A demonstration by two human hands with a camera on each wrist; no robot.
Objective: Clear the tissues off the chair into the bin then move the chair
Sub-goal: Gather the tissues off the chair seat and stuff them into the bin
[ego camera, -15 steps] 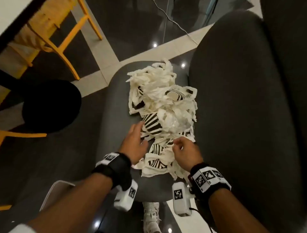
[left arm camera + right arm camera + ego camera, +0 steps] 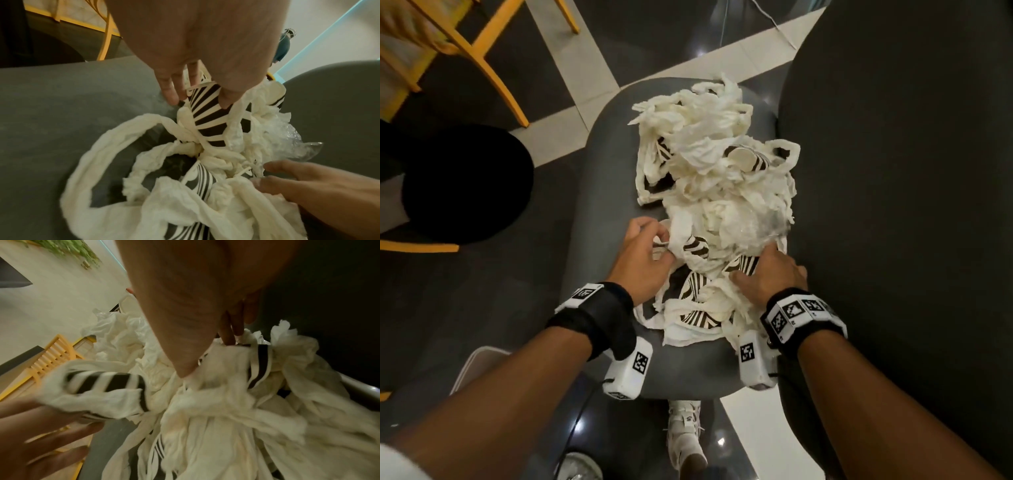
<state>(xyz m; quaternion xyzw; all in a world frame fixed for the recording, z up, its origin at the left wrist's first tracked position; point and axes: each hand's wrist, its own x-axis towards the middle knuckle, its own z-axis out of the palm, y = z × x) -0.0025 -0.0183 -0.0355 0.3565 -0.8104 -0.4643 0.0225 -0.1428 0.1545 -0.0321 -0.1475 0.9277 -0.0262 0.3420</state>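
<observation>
Lengthwise, tissues [image 2: 717,192] along chair [image 2: 599,205].

Dim, warm indoor light throughout, with small bright glints of overhead lamps mirrored on the glossy dark floor [image 2: 702,53] in the head view, whose wide lens bends straight lines near its edges. Both wrist views are soft and grainy; the right wrist view is smeared by motion blur across the tissues [image 2: 226,410], and the chair back [image 2: 339,296] falls into near-black shadow.
</observation>
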